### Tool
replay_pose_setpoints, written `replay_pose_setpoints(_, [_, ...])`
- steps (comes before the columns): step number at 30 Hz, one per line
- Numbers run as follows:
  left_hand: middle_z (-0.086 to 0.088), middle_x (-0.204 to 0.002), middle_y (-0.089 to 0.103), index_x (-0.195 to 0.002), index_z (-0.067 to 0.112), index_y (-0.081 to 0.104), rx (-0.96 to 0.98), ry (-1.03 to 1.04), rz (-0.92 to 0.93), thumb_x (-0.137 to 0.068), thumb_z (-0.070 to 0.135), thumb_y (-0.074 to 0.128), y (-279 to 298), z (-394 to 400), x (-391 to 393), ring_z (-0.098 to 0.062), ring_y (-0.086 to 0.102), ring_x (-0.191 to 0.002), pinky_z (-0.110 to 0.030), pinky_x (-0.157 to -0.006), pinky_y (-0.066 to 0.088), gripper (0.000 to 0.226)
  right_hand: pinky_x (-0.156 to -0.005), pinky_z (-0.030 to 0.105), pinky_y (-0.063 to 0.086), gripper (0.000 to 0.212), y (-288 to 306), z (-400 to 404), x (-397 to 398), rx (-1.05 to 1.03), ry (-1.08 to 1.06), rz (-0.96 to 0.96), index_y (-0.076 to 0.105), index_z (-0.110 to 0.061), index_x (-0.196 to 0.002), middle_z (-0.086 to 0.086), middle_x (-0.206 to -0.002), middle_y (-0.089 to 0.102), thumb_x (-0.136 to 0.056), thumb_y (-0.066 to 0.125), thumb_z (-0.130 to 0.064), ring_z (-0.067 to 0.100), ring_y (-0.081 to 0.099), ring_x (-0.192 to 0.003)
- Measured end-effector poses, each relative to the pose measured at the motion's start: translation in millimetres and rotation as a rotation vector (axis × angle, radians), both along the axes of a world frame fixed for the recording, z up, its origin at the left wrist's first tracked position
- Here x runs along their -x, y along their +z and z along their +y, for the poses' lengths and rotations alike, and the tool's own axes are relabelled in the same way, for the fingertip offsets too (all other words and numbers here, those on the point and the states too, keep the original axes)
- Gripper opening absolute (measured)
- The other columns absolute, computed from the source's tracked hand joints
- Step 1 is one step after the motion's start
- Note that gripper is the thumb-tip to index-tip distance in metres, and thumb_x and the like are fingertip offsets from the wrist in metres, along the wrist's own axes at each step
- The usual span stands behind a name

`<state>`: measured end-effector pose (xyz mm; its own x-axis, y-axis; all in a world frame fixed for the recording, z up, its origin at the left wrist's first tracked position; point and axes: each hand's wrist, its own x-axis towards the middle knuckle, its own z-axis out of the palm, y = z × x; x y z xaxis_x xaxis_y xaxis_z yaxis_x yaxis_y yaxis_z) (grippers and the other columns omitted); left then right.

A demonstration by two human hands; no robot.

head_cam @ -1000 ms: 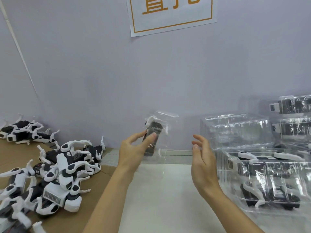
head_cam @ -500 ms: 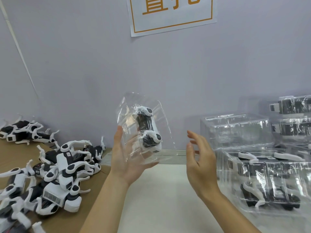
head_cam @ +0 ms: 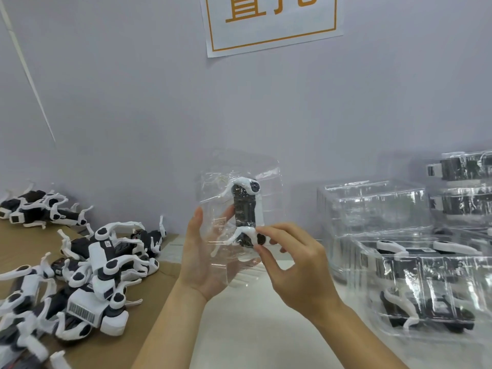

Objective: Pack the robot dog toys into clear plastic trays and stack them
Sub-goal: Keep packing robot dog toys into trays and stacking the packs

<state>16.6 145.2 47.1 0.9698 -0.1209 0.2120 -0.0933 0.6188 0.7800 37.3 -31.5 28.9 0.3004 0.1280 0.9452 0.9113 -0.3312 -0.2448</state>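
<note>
Held upright above the white table (head_cam: 247, 328): a clear plastic tray (head_cam: 239, 209) with one robot dog toy (head_cam: 245, 214) inside, long axis vertical, black body standing on end, one white leg pair near the top and another near the bottom. Cannot tell which end is the head.

Left hand (head_cam: 205, 259) behind and under the tray, palm toward the camera, fingers straight and spread, cradling the clear plastic from the rear. Right hand (head_cam: 295, 265) at the tray's lower right, thumb and forefinger curled together, pinching at the toy's lower white leg joint, the other fingers bent loosely behind.

Left of the tray, on brown cardboard (head_cam: 149, 339): a heap of loose robot dogs (head_cam: 101, 267), black and white, tangled at all angles, one showing a barcode label. Farther left of the tray, against the wall: a smaller cluster of dogs (head_cam: 40, 211).

Right of the tray: stacked packed trays (head_cam: 426, 283), dogs lying horizontal inside. Behind that stack, an empty-looking clear tray pile (head_cam: 372, 206). Farther right, at the frame edge, more filled trays (head_cam: 463, 187).

Above the tray, on the wall: a white sign (head_cam: 271, 22) with an orange border and orange characters.
</note>
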Motion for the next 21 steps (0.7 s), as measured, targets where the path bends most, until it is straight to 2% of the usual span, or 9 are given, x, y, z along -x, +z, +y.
replay_pose_setpoints(6, [-0.026, -0.15, 0.044, -0.139, 0.022, 0.057, 0.03, -0.041, -0.026, -0.074, 0.072, 0.071, -2, 0, -2, -0.043, 0.054, -0.123, -0.06, -0.103, 0.042, 0.083, -0.079, 0.006, 0.04, 0.026, 0, 1, 2, 0.003, -0.017, -0.051, 0.072, -0.01, -0.111, -0.003, -0.096, 0.064, -0.086, 0.074, -0.011, 0.0, 0.054, -0.085])
replay_pose_setpoints(9, [-0.027, -0.146, 0.048, -0.136, 0.022, 0.061, 0.017, -0.04, -0.045, -0.073, 0.072, 0.072, 0, -1, 0, -0.045, 0.059, -0.12, -0.059, -0.095, 0.047, 0.081, -0.077, 0.006, 0.04, 0.024, -1, 1, 2, -0.01, -0.018, -0.068, 0.071, -0.011, -0.111, -0.004, -0.094, 0.063, -0.087, 0.072, -0.012, 0.003, 0.056, -0.082])
replay_pose_setpoints(13, [-0.027, -0.146, 0.049, -0.13, 0.024, 0.065, 0.013, -0.02, -0.055, -0.068, 0.073, 0.075, 1, -3, 2, -0.047, 0.057, -0.123, -0.064, -0.102, 0.043, 0.08, -0.076, 0.005, 0.039, 0.025, -3, 2, 2, -0.017, -0.021, -0.07, 0.07, -0.012, -0.11, -0.004, -0.094, 0.062, -0.086, 0.072, -0.011, 0.005, 0.057, -0.081])
replay_pose_setpoints(16, [-0.022, -0.136, 0.06, -0.127, 0.024, 0.067, -0.021, 0.011, -0.071, -0.068, 0.072, 0.075, 4, -4, 2, -0.044, 0.063, -0.115, -0.061, -0.097, 0.048, 0.077, -0.076, 0.004, 0.038, 0.025, -4, 2, 1, -0.024, -0.011, -0.044, 0.069, -0.013, -0.111, -0.006, -0.095, 0.063, -0.086, 0.07, -0.012, 0.003, 0.057, -0.081])
replay_pose_setpoints(18, [-0.019, -0.131, 0.064, -0.129, 0.026, 0.067, -0.064, 0.053, -0.058, -0.067, 0.074, 0.074, 5, -4, 1, -0.044, 0.065, -0.112, -0.062, -0.102, 0.044, 0.078, -0.074, 0.004, 0.039, 0.024, -4, 2, 0, -0.042, 0.005, 0.008, 0.069, -0.016, -0.111, -0.009, -0.095, 0.065, -0.087, 0.07, -0.013, 0.002, 0.059, -0.082])
replay_pose_setpoints(21, [-0.019, -0.134, 0.062, -0.129, 0.029, 0.066, -0.159, 0.099, -0.008, -0.07, 0.075, 0.071, 9, -5, 1, -0.041, 0.064, -0.115, -0.066, -0.108, 0.035, 0.075, -0.068, 0.006, 0.041, 0.025, -7, -1, -4, -0.074, 0.019, 0.115, 0.07, -0.022, -0.111, -0.017, -0.092, 0.067, -0.087, 0.071, -0.012, -0.001, 0.062, -0.084])
